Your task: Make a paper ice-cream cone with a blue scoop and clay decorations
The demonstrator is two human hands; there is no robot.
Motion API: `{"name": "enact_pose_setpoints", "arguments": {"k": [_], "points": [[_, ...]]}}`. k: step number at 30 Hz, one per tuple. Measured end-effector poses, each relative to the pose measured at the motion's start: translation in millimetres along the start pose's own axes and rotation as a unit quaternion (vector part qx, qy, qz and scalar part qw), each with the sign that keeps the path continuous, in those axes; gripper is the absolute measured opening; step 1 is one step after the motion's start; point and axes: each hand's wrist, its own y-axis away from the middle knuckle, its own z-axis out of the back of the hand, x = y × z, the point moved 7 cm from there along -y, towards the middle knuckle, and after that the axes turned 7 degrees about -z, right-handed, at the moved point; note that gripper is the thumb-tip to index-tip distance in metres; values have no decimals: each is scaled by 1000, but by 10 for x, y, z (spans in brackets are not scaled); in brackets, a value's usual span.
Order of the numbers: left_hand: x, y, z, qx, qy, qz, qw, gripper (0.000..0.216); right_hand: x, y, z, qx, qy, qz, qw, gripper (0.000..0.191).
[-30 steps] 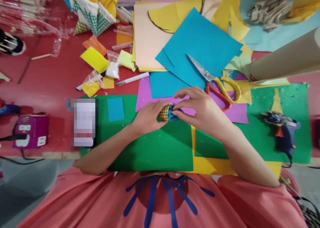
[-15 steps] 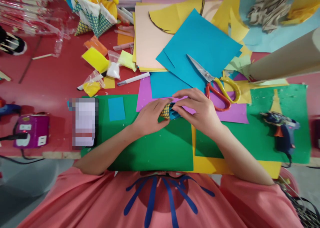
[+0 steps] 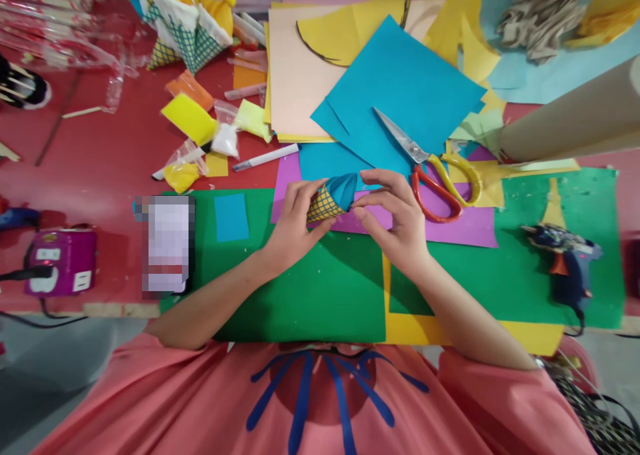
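Note:
My left hand (image 3: 295,222) is wrapped round a small paper cone (image 3: 325,204), yellow with a dark grid outside and blue inside. The cone lies tilted, its wide mouth facing up and to the right, its pointed end hidden in my palm. At the mouth's lower right edge, the thumb and a fingertip of my right hand (image 3: 395,212) come together on the rim, with the index finger raised apart. Below the hands lies a green sheet (image 3: 305,295), and purple paper (image 3: 450,225) is partly under them. Scissors (image 3: 420,158) with red and yellow handles rest just beyond my right hand.
A glue gun (image 3: 570,262) lies at the right. On the left are a phone (image 3: 169,242), a small blue paper piece (image 3: 231,217) and a purple power socket box (image 3: 63,262). Blue sheets (image 3: 400,88), a pen (image 3: 266,157) and bagged clay (image 3: 187,118) lie farther back.
The cone has been lifted and turned, so its blue mouth and more of its gridded side show. My right fingers have drawn back from inside the mouth to its edge.

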Motion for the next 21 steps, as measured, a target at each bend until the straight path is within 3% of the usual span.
{"name": "enact_pose_setpoints", "arguments": {"k": [14, 21], "points": [[72, 98, -135, 7, 36, -11, 999, 56, -290, 20, -115, 2, -131, -141, 981, 4], [19, 63, -113, 32, 85, 2, 996, 67, -264, 47, -195, 33, -161, -114, 980, 4]]}}
